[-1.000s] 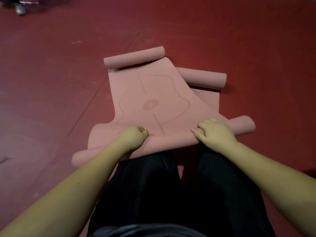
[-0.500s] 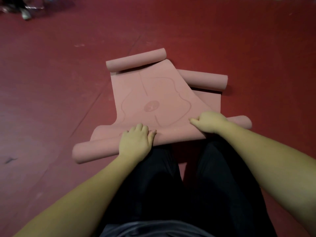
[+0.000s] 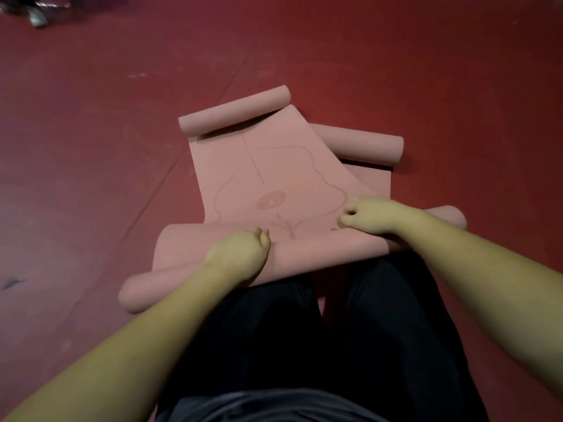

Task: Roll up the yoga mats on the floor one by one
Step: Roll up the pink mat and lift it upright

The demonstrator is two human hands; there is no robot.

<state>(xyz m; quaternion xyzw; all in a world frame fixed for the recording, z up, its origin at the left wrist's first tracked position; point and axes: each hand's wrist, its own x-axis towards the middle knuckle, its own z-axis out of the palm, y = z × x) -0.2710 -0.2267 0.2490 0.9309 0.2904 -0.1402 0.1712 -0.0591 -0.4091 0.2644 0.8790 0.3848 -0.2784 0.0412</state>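
Observation:
A pink yoga mat (image 3: 268, 166) with a line pattern and a round emblem lies on the red floor, its far end curled into a small roll (image 3: 234, 112). Its near end is a thicker roll (image 3: 320, 254) lying across in front of my knees. My left hand (image 3: 240, 254) sits on this roll left of centre, fingers curled over its front edge. Further right, my right hand (image 3: 371, 219) grips the roll with bent fingers. A second pink mat lies underneath, with its own curled end (image 3: 365, 144) at the far right.
My legs in black trousers (image 3: 304, 330) kneel just behind the roll. The red floor (image 3: 106, 147) spreads out on all sides, crossed by faint seam lines. A shoe and dark objects (image 3: 36, 16) lie at the far top left corner.
My left hand lay flat on the roll with spread fingers; now its fingers are curled over the edge. The roll has moved slightly forward, nearer the round emblem.

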